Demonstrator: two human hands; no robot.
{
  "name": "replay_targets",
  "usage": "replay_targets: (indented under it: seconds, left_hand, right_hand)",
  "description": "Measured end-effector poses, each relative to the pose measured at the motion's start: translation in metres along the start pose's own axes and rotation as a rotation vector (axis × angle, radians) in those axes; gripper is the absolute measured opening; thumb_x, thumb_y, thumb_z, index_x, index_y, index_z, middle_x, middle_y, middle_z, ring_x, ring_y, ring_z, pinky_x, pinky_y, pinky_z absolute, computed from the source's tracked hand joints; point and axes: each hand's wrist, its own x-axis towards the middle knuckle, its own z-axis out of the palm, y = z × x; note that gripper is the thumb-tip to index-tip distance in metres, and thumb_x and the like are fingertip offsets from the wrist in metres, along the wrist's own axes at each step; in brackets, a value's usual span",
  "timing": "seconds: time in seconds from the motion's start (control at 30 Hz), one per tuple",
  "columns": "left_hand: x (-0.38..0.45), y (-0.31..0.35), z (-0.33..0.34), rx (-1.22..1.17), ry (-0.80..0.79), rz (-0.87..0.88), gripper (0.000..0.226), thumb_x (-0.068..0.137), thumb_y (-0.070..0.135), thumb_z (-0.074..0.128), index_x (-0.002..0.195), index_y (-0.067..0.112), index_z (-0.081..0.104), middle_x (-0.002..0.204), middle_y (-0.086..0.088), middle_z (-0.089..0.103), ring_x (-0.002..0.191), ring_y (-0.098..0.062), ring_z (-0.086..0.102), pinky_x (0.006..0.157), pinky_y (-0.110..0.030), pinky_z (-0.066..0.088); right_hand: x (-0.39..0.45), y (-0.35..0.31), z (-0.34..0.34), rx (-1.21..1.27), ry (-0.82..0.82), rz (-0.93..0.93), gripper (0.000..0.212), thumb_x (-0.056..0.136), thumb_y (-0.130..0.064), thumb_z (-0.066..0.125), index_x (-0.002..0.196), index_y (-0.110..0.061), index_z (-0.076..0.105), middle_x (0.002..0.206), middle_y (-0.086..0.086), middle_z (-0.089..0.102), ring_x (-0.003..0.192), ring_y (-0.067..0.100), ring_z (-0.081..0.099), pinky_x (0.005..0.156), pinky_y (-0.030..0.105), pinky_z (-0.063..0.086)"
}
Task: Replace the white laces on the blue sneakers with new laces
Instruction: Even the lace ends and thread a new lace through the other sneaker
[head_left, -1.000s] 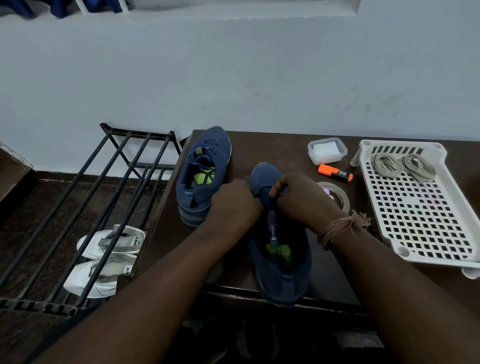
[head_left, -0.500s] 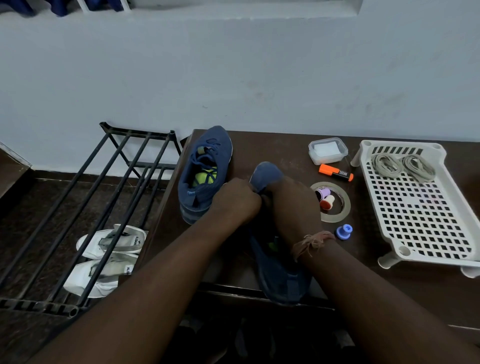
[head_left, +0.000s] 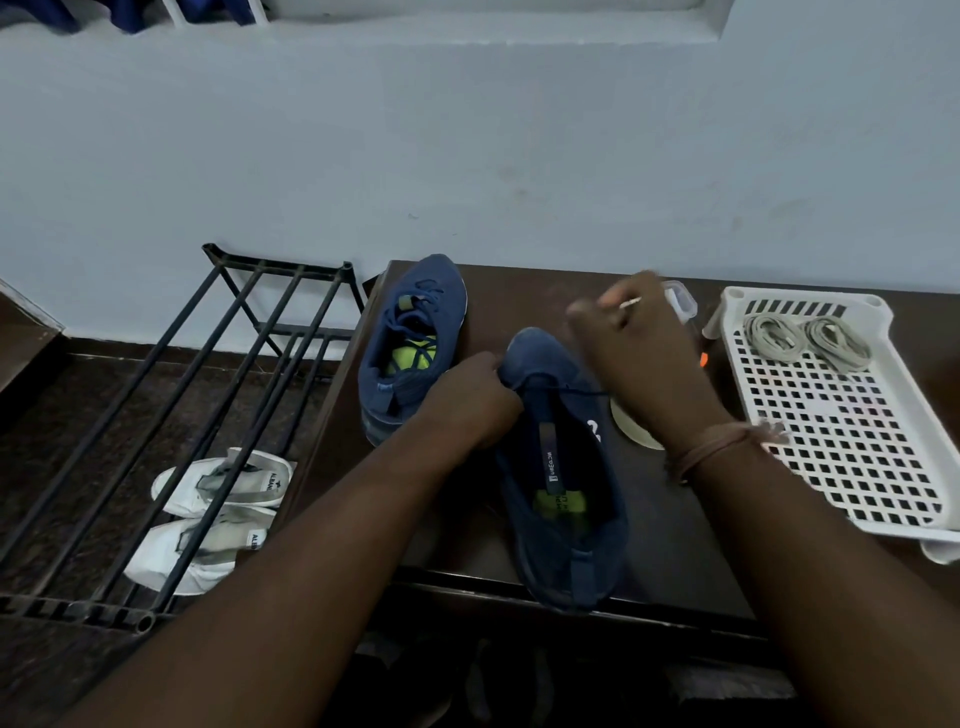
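Two blue sneakers lie on the dark brown table (head_left: 675, 545). The far sneaker (head_left: 410, 332) at the back left is threaded with a dark blue lace. My left hand (head_left: 475, 400) grips the near sneaker (head_left: 563, 493) by its left side, close to the toe. A dark blue lace (head_left: 576, 391) runs out of the front eyelets to my right hand (head_left: 639, 353), which is raised above the shoe and pinches the lace, its pale tip (head_left: 631, 303) poking out between the fingers. Two coiled greyish-white laces (head_left: 774, 338) (head_left: 836, 343) lie in the white tray (head_left: 810, 298).
A tape roll (head_left: 636, 434) lies just right of the near sneaker, partly under my right wrist. A clear plastic box (head_left: 681, 299) and a sliver of orange marker (head_left: 702, 359) show behind my hand. A black metal shoe rack (head_left: 156, 415) with white sandals (head_left: 218, 519) stands on the left.
My right hand has risen from the sneaker's eyelets up and to the right, drawing the dark lace out with it. My left hand stays on the shoe.
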Motion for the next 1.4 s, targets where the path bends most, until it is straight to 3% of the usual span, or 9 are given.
replay_targets:
  seconds: [0.1, 0.23, 0.47, 0.63, 0.8, 0.93, 1.13, 1.27, 1.4]
  left_hand:
    - [0.000, 0.000, 0.001, -0.003, -0.006, 0.025, 0.042, 0.087, 0.016, 0.067, 0.129, 0.019, 0.065, 0.125, -0.008, 0.068, 0.109, -0.029, 0.065, 0.097, -0.045, 0.054]
    - [0.001, -0.002, 0.001, 0.018, -0.013, 0.032, 0.039, 0.086, 0.016, 0.068, 0.125, 0.020, 0.068, 0.121, -0.008, 0.070, 0.107, -0.028, 0.066, 0.095, -0.045, 0.055]
    - [0.002, -0.002, 0.000, 0.079, 0.004, 0.010, 0.027, 0.088, 0.019, 0.067, 0.115, 0.015, 0.069, 0.107, -0.008, 0.070, 0.096, -0.027, 0.067, 0.082, -0.036, 0.056]
    - [0.001, 0.000, 0.000, 0.089, -0.006, -0.005, 0.025, 0.088, 0.021, 0.067, 0.112, 0.014, 0.067, 0.105, -0.008, 0.069, 0.094, -0.027, 0.067, 0.083, -0.039, 0.057]
    - [-0.005, 0.005, 0.000, 0.064, 0.018, 0.022, 0.028, 0.089, 0.021, 0.065, 0.116, 0.013, 0.067, 0.107, -0.008, 0.070, 0.099, -0.029, 0.066, 0.086, -0.041, 0.056]
    - [-0.008, 0.007, -0.002, 0.051, 0.016, 0.004, 0.031, 0.093, 0.022, 0.064, 0.122, 0.010, 0.062, 0.119, -0.013, 0.067, 0.107, -0.033, 0.064, 0.090, -0.039, 0.052]
    - [-0.011, 0.010, -0.003, 0.046, -0.018, -0.029, 0.024, 0.092, 0.021, 0.063, 0.111, 0.008, 0.068, 0.107, -0.013, 0.070, 0.097, -0.031, 0.067, 0.084, -0.038, 0.056]
    - [-0.007, 0.007, -0.001, 0.035, 0.007, -0.053, 0.027, 0.088, 0.022, 0.064, 0.111, 0.008, 0.062, 0.105, -0.009, 0.067, 0.093, -0.028, 0.065, 0.074, -0.034, 0.052]
    - [-0.007, 0.007, -0.001, 0.017, 0.002, -0.027, 0.041, 0.091, 0.018, 0.066, 0.131, 0.015, 0.059, 0.126, -0.010, 0.064, 0.112, -0.030, 0.062, 0.096, -0.045, 0.053]
  right_hand:
    - [-0.008, 0.030, 0.018, -0.630, -0.303, -0.146, 0.023, 0.082, -0.041, 0.068, 0.092, -0.020, 0.068, 0.100, 0.012, 0.061, 0.090, 0.022, 0.060, 0.080, 0.032, 0.052]
    - [-0.009, 0.031, 0.030, -0.773, -0.333, -0.177, 0.023, 0.089, -0.030, 0.060, 0.092, -0.010, 0.072, 0.104, 0.018, 0.057, 0.090, 0.025, 0.057, 0.075, 0.030, 0.045]
    - [0.004, -0.021, -0.003, 0.621, -0.031, 0.206, 0.032, 0.097, -0.023, 0.042, 0.067, -0.015, 0.052, 0.056, 0.002, 0.054, 0.049, 0.016, 0.044, 0.051, 0.029, 0.036]
    - [-0.004, 0.000, -0.001, -0.245, -0.112, -0.077, 0.029, 0.085, -0.036, 0.070, 0.084, -0.008, 0.061, 0.078, 0.004, 0.062, 0.070, 0.016, 0.056, 0.065, 0.029, 0.044]
    - [-0.017, 0.019, 0.025, -0.786, -0.388, -0.092, 0.020, 0.093, -0.029, 0.059, 0.096, -0.012, 0.069, 0.093, 0.009, 0.069, 0.086, 0.027, 0.064, 0.072, 0.031, 0.048]
    - [-0.007, -0.002, 0.018, -0.356, -0.218, -0.161, 0.021, 0.091, -0.009, 0.052, 0.070, -0.010, 0.058, 0.068, 0.006, 0.053, 0.066, 0.021, 0.051, 0.064, 0.033, 0.041]
    - [0.006, -0.035, -0.021, 1.015, 0.075, 0.154, 0.035, 0.102, -0.023, 0.040, 0.068, -0.017, 0.039, 0.048, 0.001, 0.038, 0.048, 0.020, 0.032, 0.053, 0.029, 0.034]
    - [0.008, -0.017, -0.021, 0.164, 0.098, 0.027, 0.037, 0.088, -0.043, 0.063, 0.075, -0.011, 0.049, 0.062, 0.004, 0.048, 0.056, 0.022, 0.046, 0.058, 0.034, 0.042]
    - [-0.009, 0.005, 0.005, -0.574, -0.359, -0.135, 0.026, 0.089, -0.033, 0.066, 0.075, -0.012, 0.060, 0.073, 0.002, 0.059, 0.073, 0.020, 0.060, 0.059, 0.026, 0.037]
